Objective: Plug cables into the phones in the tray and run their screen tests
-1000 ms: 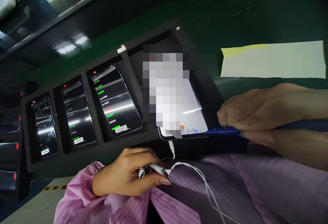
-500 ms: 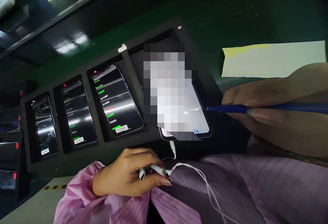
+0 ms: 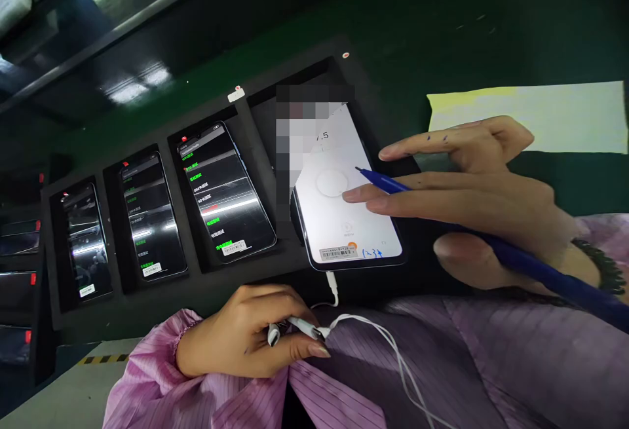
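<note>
A phone with a bright white screen (image 3: 324,213) lies at the right end of a black tray (image 3: 206,278), part of it blurred out. Blue handwriting and a barcode label mark its lower edge, where a white cable plug (image 3: 333,281) is connected. Over this screen reaches my right hand (image 3: 481,193), holding a blue pen (image 3: 521,262) between its fingers; a fingertip is at or just above the glass. Below the tray, my left hand (image 3: 255,331) is closed around white cable ends (image 3: 304,328), their connectors sticking out between thumb and fingers.
Three dark-screened phones sit in the tray's other slots, the nearest being a phone with green text (image 3: 223,193). A yellowish paper strip (image 3: 531,105) lies on the green table (image 3: 417,23). More phones (image 3: 17,285) are at the far left.
My right hand has moved left over the white-screened phone, its fingers now extended and the pen tilted. More of that screen shows, including handwriting. My left hand stays put.
</note>
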A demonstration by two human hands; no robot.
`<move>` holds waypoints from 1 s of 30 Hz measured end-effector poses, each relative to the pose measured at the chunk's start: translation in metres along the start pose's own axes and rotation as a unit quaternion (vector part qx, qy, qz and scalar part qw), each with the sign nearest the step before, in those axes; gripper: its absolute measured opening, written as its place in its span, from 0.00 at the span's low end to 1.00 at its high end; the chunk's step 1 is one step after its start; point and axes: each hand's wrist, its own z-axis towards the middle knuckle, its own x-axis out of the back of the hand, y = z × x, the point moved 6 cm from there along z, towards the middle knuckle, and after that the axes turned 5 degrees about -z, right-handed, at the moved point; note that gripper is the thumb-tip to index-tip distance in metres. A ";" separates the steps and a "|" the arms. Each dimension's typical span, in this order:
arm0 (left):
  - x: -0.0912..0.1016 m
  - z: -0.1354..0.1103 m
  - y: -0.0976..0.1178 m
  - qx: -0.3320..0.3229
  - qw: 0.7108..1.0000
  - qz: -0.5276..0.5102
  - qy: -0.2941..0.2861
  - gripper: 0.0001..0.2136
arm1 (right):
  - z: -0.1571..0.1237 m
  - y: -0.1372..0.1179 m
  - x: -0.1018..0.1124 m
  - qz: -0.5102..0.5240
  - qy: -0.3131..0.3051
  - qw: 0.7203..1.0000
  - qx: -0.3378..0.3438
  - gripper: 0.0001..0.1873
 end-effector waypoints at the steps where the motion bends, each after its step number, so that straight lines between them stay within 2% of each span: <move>1: 0.000 0.000 0.001 -0.002 1.000 0.000 -0.001 0.08 | -0.001 -0.002 0.001 0.010 0.022 0.999 0.028 0.27; 3: 0.000 0.000 0.002 -0.006 1.000 0.001 -0.003 0.08 | -0.002 -0.004 0.001 0.020 0.037 0.997 0.059 0.25; 4: 0.000 0.000 0.002 -0.006 1.000 0.002 -0.003 0.08 | -0.002 -0.003 0.000 0.020 0.027 0.998 0.050 0.27; 7: 0.001 0.001 0.002 -0.006 1.000 0.002 0.001 0.08 | -0.001 0.003 0.002 0.008 0.012 1.000 -0.006 0.31; 10: 0.001 0.001 0.003 -0.009 1.000 0.002 0.004 0.08 | -0.001 0.011 0.007 -0.025 0.025 0.997 -0.063 0.34; 13: 0.000 0.001 0.002 -0.007 1.000 0.003 -0.001 0.08 | -0.002 0.016 0.006 -0.032 0.017 0.996 -0.083 0.36; 18: 0.001 0.000 0.001 -0.002 1.000 0.003 0.000 0.08 | -0.002 0.012 0.004 -0.017 0.032 0.997 -0.066 0.34; 27: 0.001 0.001 0.002 0.005 1.000 0.008 -0.003 0.09 | 0.001 0.009 0.003 -0.011 0.020 0.998 -0.051 0.32; 30: 0.001 0.000 0.001 0.005 1.000 0.010 -0.006 0.09 | 0.002 0.006 0.003 -0.010 0.015 1.000 -0.022 0.31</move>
